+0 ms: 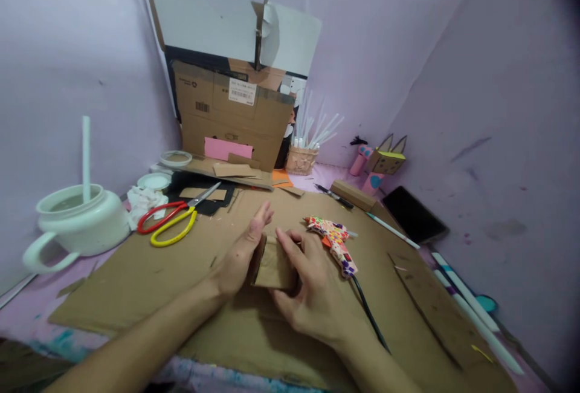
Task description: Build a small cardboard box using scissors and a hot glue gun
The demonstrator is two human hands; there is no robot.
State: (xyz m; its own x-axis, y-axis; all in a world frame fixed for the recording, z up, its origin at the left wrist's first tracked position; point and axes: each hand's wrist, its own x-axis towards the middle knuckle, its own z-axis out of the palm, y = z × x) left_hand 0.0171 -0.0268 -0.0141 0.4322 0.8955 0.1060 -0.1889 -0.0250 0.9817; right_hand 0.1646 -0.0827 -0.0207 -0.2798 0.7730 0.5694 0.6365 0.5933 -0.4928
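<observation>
A small brown cardboard box (274,265) is held just above the cardboard sheet (190,296) in front of me. My right hand (312,290) grips it, fingers over the far side and thumb at the near edge. My left hand (242,254) is held upright with its fingers stretched out, its palm against or very near the box's left side; the contact is hidden. A flower-patterned glue gun (336,239) lies to the right of the box, its black cord (369,314) running toward me. Scissors with red and yellow handles (181,214) lie at the left.
A white mug-like pot (84,224) with a stick in it stands at far left. Behind are a large cardboard box (226,115), cardboard scraps (233,170) and a cup of glue sticks (302,159). On the right lie a phone (414,214), pens and a cardboard strip (426,308).
</observation>
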